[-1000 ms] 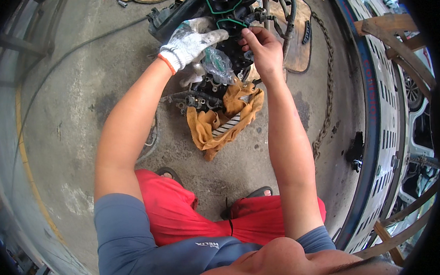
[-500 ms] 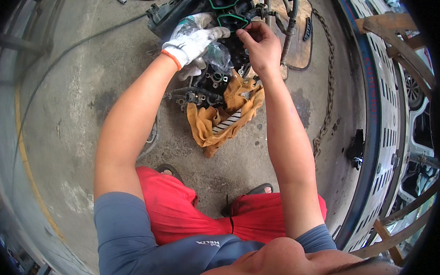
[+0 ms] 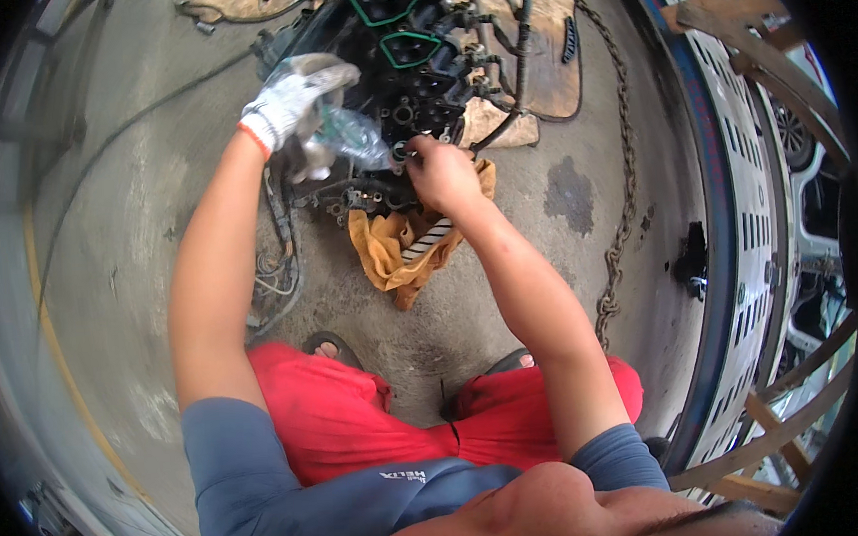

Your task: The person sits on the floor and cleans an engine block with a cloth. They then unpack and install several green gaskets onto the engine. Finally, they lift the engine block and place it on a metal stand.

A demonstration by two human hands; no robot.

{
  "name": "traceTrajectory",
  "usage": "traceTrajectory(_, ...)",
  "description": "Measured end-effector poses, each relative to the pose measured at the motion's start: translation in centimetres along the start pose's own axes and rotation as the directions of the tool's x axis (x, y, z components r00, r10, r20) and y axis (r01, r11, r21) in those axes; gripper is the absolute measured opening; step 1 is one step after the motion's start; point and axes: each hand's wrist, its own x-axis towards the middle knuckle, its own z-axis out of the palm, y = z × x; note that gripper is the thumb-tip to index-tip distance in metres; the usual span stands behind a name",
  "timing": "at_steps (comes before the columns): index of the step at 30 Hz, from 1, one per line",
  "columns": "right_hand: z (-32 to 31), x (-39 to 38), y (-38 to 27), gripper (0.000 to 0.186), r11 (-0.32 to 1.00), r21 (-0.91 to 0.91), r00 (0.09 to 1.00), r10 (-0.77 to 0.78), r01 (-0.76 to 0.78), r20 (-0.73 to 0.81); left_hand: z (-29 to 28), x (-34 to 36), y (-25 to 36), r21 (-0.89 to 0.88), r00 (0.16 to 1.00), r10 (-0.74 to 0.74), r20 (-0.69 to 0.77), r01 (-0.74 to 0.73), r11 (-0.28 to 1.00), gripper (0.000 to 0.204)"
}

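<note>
My left hand, in a white knitted glove with an orange cuff, is curled round a crumpled clear plastic bag over the left side of a black engine part. Greyish-white glove fabric hangs below that hand; whether it is a second glove I cannot tell. Bare, my right hand has its fingers drawn together at the near end of the engine part, by the bag's tip. What they pinch is hidden. Green gaskets line two openings farther up the engine part.
A tan cloth with a striped piece lies at the engine part's near end. Brown boards lie beyond it to the right. A chain runs along the floor on the right; cables lie at left.
My right hand has come away from the lower green gasket toward me, to the engine part's near end. My left hand has shifted left with the plastic bag. The whole view has shifted slightly.
</note>
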Motion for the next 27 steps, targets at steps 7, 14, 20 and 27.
traceTrajectory(7,0.9,2.8,0.8,0.022,0.992,-0.127,0.976,0.053,-0.027,0.211,-1.5,0.2,-1.9,0.522,0.763,0.558,0.325,-0.637,0.567,0.026)
traceTrajectory(14,-8.5,-2.5,-1.9,0.028,0.97,-0.162,0.818,-0.057,0.18,0.572,3.1,0.1,-1.8,-0.056,0.826,-0.11,0.552,0.169,0.984,0.019)
traceTrajectory(20,-9.6,-10.1,7.1,0.046,0.963,-0.063,0.795,-0.179,0.262,0.58,9.5,3.7,4.5,0.004,0.581,0.102,0.807,-0.178,0.984,0.033)
traceTrajectory(27,-12.4,-11.2,15.4,0.033,0.857,0.38,0.918,0.231,-0.349,0.322,17.8,8.1,6.2,-0.371,0.517,0.471,0.715,-0.29,0.882,0.056)
